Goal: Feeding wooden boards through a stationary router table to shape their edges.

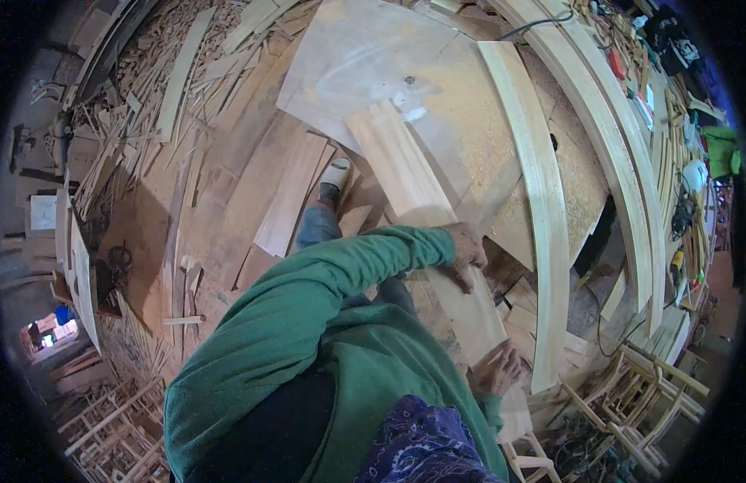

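A long, pale wooden board (pixel 413 181) runs slantwise in front of me, from over the worktop down past my right side. Partway along it, my left hand (pixel 467 256) is closed over the board, fingers bent across its face and edge. Lower down and nearer my body, my right hand (pixel 499 369) also grips this board, with its fingers curled on top. The undersides of both hands are hidden. The board's far end lies over a large worktop (pixel 349 64) dusted with sawdust.
Another long board (pixel 542 209) lies across the worktop's right side, with longer planks (pixel 622 161) beyond it. Loose boards (pixel 296 193) lie by my foot. Scrap strips (pixel 139 121) pile up at the far left. Wooden frames (pixel 638 394) stand at the lower right.
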Available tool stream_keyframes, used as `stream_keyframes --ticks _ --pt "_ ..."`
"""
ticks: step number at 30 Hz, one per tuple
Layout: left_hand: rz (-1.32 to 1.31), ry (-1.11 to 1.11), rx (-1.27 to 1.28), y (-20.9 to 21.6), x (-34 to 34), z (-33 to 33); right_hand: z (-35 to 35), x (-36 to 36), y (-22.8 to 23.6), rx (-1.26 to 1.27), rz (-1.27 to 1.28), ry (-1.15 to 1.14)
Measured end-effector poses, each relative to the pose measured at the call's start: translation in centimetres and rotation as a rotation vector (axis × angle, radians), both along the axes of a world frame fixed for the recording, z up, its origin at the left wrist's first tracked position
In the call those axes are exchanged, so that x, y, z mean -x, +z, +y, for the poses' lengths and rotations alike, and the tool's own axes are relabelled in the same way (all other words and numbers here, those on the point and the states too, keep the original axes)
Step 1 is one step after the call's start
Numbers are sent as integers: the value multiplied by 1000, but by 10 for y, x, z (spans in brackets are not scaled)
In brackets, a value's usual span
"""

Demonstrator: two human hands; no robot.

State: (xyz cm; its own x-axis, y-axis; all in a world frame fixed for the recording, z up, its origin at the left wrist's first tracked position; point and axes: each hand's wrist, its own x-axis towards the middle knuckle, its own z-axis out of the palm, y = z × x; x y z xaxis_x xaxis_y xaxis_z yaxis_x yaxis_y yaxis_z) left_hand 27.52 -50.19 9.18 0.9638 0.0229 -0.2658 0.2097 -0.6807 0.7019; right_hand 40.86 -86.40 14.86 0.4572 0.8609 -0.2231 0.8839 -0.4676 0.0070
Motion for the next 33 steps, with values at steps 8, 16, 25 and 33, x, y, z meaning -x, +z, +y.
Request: stream_keyframes --ticks 8,16,25,33 --pt "222 1020 -392 -1 121 79 -19 27 -55 6 -18 -104" --pt "21 1100 -401 -3 139 123 -33 30 -90 26 -50 -118" --pt "-16 1075 -418 -18 133 149 -1 44 -73 13 33 -168" --pt "-21 1036 -446 -20 136 159 -12 43 -88 73 -9 -157"
